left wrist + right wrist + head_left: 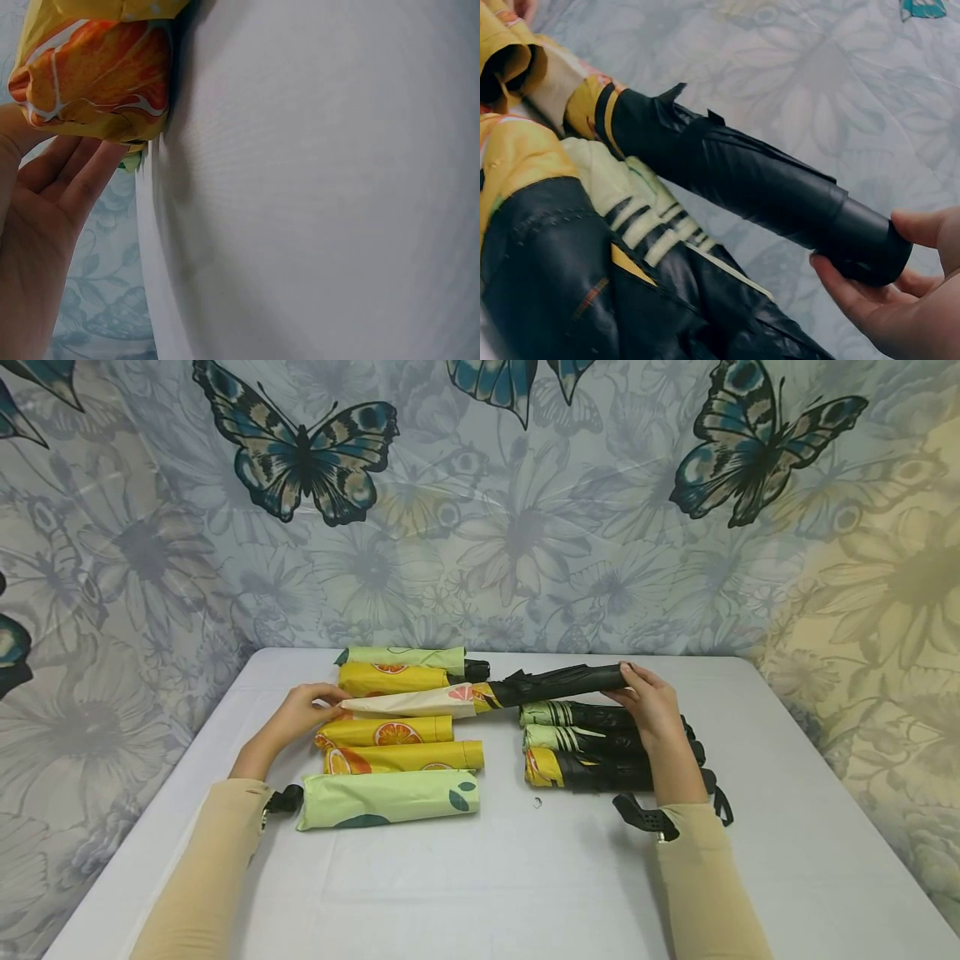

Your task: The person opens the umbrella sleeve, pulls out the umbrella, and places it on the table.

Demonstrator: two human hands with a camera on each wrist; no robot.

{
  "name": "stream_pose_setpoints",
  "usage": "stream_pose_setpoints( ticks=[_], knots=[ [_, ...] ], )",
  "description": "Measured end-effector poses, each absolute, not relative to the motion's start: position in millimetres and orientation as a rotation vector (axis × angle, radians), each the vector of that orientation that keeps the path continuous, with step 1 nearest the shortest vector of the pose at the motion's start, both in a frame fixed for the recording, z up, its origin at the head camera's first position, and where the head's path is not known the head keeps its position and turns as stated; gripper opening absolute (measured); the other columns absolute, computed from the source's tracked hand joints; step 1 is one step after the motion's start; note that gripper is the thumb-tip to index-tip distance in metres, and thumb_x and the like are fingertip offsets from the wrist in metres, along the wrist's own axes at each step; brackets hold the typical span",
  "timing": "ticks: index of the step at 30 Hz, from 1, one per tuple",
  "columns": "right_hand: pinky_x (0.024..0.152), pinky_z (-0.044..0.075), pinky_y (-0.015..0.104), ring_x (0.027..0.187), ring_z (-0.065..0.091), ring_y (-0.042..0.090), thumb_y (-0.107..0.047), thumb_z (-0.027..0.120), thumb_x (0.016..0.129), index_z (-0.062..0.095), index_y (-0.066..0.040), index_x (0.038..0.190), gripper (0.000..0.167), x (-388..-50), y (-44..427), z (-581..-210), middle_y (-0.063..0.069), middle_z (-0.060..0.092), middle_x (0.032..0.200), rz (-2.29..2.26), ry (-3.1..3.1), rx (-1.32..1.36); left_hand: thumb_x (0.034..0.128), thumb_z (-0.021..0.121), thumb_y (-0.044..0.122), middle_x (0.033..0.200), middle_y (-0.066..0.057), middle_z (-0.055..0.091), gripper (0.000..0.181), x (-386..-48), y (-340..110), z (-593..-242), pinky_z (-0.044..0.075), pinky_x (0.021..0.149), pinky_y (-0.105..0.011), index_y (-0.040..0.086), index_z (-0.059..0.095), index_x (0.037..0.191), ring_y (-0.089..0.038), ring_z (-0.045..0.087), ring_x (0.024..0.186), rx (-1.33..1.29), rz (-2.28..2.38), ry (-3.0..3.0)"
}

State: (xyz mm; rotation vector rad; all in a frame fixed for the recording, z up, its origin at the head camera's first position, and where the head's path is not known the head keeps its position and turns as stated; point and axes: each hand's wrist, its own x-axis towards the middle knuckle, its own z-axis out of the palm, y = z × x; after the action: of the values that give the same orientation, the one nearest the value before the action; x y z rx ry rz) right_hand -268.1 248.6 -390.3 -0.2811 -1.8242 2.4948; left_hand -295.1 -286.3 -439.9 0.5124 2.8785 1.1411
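Observation:
A folded black umbrella [558,683] with a yellow band lies partly inside a cream sleeve [408,702], raised above the other items and slanting up to the right. At the sleeve's left end, the left hand [303,714] pinches it between thumb and fingers. The right hand [651,700] grips the black handle end [870,244], thumb and fingers around it in the right wrist view. In the left wrist view, a yellow orange-print sleeve [97,79] hides the fingertips of the left hand [52,187].
Several yellow sleeves [408,757] and a light green one [390,799] lie at left; another green sleeve [408,657] is at the back. Black umbrellas [607,770] with green or yellow parts lie beneath the right hand. A small ring-like bit [537,802] rests mid-table.

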Motion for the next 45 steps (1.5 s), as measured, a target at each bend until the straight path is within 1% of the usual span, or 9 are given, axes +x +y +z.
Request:
stream_pose_setpoints(
  ticks=[7,22,24,26,28,34,38,43,45],
  knots=[
    [0.082,0.06,0.024,0.079,0.068,0.009,-0.016,0.06,0.096,0.03,0.007,0.148,0.064,-267,263,-389,0.0,0.043,0.118,2.555,-1.649,-0.304,0.0928,0.064,0.004,0.106,-0.018,0.07,0.023,-295,-286,-440,0.058,0.086,-0.046,0.002,0.069,0.115,-0.031,0.064,0.101,0.503,1.148,2.867],
    [0.075,0.062,0.028,0.076,0.067,0.013,-0.01,0.061,0.094,0.025,0.005,0.151,0.069,-267,290,-391,0.004,0.044,0.116,2.565,-1.468,-0.463,0.0933,0.064,0.006,0.105,-0.018,0.07,0.022,-296,-286,-441,0.058,0.086,-0.047,0.003,0.07,0.114,-0.031,0.065,0.101,0.502,1.129,2.869],
    [0.073,0.062,0.029,0.074,0.068,0.014,-0.008,0.062,0.094,0.04,0.003,0.144,0.056,-268,294,-393,0.005,0.046,0.114,2.568,-1.435,-0.476,0.0934,0.064,0.006,0.105,-0.017,0.071,0.021,-296,-286,-440,0.058,0.087,-0.047,0.003,0.07,0.114,-0.031,0.065,0.101,0.501,1.128,2.868],
    [0.071,0.062,0.03,0.072,0.069,0.015,-0.007,0.062,0.093,0.054,0.001,0.131,0.039,-269,298,-395,0.005,0.047,0.113,2.567,-1.411,-0.48,0.0935,0.064,0.006,0.105,-0.018,0.07,0.021,-296,-286,-440,0.058,0.087,-0.047,0.003,0.07,0.114,-0.031,0.065,0.101,0.498,1.127,2.865],
    [0.07,0.063,0.03,0.071,0.069,0.015,-0.006,0.063,0.093,0.06,-0.001,0.119,0.027,-270,301,-397,0.006,0.047,0.113,2.569,-1.394,-0.484,0.0935,0.064,0.006,0.106,-0.018,0.07,0.022,-296,-286,-441,0.058,0.087,-0.047,0.003,0.07,0.114,-0.031,0.065,0.101,0.495,1.129,2.862],
    [0.073,0.062,0.029,0.075,0.069,0.013,-0.01,0.065,0.092,0.054,-0.002,0.125,0.035,-272,310,-404,0.005,0.044,0.116,2.563,-1.446,-0.475,0.0935,0.064,0.005,0.108,-0.018,0.07,0.022,-296,-286,-441,0.057,0.088,-0.047,0.003,0.069,0.115,-0.031,0.064,0.102,0.49,1.129,2.86],
    [0.076,0.062,0.027,0.076,0.069,0.011,-0.011,0.069,0.09,0.059,-0.005,0.1,0.015,-271,314,-408,0.002,0.05,0.11,2.524,-1.501,-0.482,0.0936,0.064,0.006,0.109,-0.018,0.069,0.023,-296,-286,-442,0.057,0.088,-0.048,0.003,0.069,0.115,-0.031,0.064,0.103,0.484,1.128,2.858],
    [0.07,0.06,0.018,0.068,0.071,0.008,-0.007,0.075,0.084,0.065,-0.01,0.084,0.01,-271,317,-409,-0.004,0.066,0.083,2.418,-1.526,-0.556,0.0938,0.064,0.006,0.11,-0.018,0.069,0.023,-296,-286,-442,0.057,0.089,-0.048,0.003,0.069,0.116,-0.032,0.064,0.103,0.47,1.119,2.859],
    [0.068,0.057,0.014,0.065,0.068,0.004,-0.01,0.076,0.084,0.069,-0.015,0.083,0.009,-271,317,-409,-0.007,0.068,0.075,2.329,-1.601,-0.606,0.0939,0.064,0.006,0.11,-0.019,0.069,0.023,-296,-286,-442,0.057,0.089,-0.048,0.003,0.069,0.116,-0.032,0.064,0.103,0.466,1.114,2.86]
  ],
)
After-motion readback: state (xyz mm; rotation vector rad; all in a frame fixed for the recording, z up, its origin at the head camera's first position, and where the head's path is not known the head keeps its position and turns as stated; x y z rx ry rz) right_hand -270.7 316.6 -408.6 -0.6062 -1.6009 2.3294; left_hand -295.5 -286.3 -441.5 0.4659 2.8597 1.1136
